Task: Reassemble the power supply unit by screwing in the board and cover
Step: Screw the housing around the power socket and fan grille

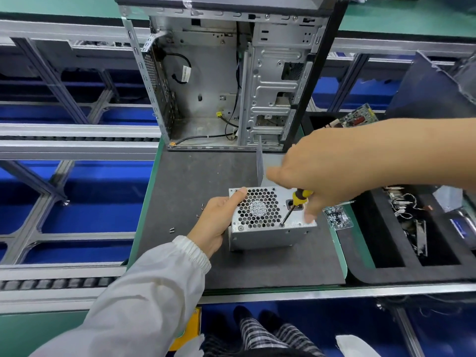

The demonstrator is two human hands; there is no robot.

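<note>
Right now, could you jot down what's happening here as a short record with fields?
job: screwing a power supply together
left hand: grips the supply's left side, steadying it
right hand: holds a screwdriver, tip at a screw near the grille's front right corner
surface: dark mat
loose screws: on the mat, left of the supply
behind: open computer case

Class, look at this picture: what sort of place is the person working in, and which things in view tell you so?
Most likely an electronics assembly or repair line. The clues: a roller conveyor beside the bench, an opened computer case on the dark work mat, and foam trays holding parts.
</note>
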